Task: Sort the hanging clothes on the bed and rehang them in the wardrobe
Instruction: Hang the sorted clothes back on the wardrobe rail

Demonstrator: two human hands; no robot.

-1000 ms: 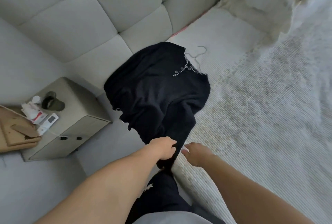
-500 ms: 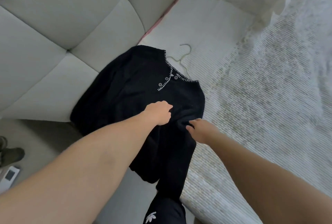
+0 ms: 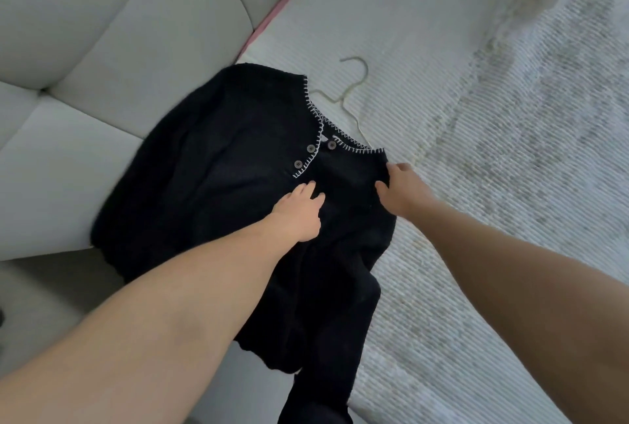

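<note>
resting open-fingered, two hands (left (image 3: 299, 216), right (image 3: 403, 190)) on one black cardigan (image 3: 221, 192), one hanger (image 3: 350, 90)

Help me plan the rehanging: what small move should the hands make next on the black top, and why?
Probably take hold of the black top at its shoulders and lift it by the hanger. The hanger's hook pokes out of the neckline onto the bed, so the top seems still hung, and the left hand and right hand already rest on its chest.
</note>
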